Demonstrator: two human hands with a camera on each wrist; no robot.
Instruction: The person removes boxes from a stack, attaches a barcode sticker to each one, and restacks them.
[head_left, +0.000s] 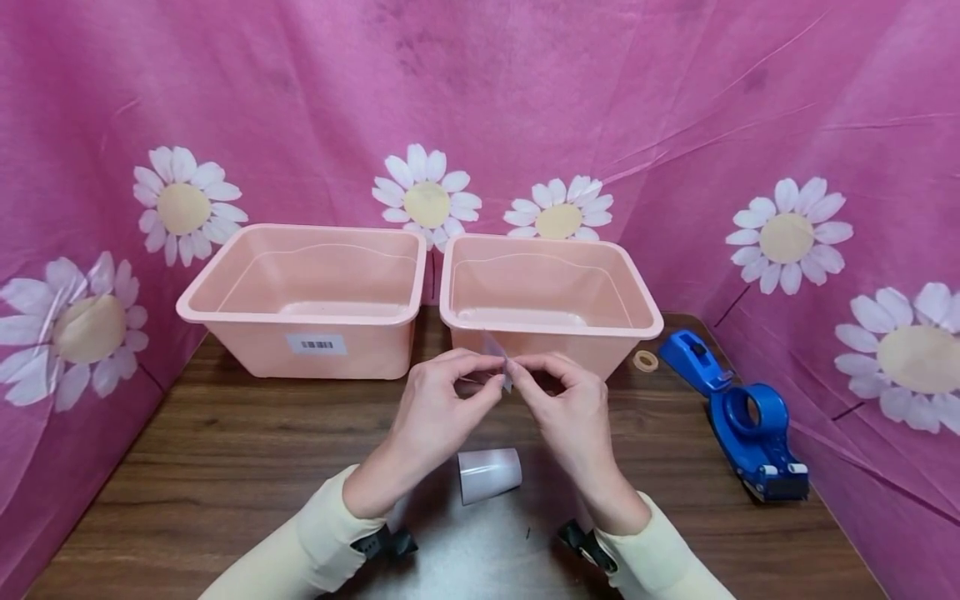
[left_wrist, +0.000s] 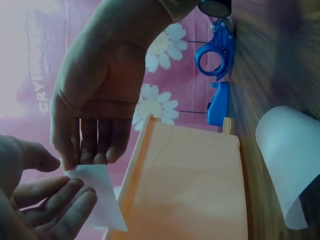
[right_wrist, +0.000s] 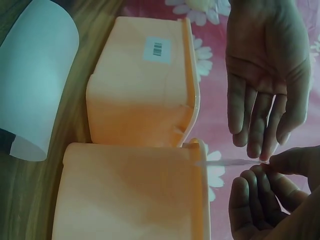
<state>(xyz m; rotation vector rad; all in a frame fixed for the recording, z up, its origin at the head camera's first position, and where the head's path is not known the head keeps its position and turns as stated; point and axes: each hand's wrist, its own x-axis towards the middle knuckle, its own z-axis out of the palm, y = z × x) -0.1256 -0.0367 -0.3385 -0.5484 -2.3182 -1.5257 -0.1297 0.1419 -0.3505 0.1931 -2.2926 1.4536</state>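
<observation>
Thumb and fingertips of both hands meet at a small thin whitish sheet [left_wrist: 102, 200], held up in front of the right-hand pink bin. My right hand [head_left: 570, 404] pinches its edge between thumb and forefinger. Close against the same corner, my left hand [head_left: 442, 408] pinches with thumb and forefinger, its other fingers behind the sheet in the left wrist view. The sheet appears edge-on in the right wrist view. On the table below the hands lies a white roll [head_left: 489, 476] on its side.
Two pink bins, the left bin [head_left: 315, 354] with a barcode label and the right bin [head_left: 551, 337], stand at the back of the wooden table [head_left: 225, 467]. To the right are a small tan ring of tape [head_left: 645, 361] and a blue tape dispenser [head_left: 757, 446].
</observation>
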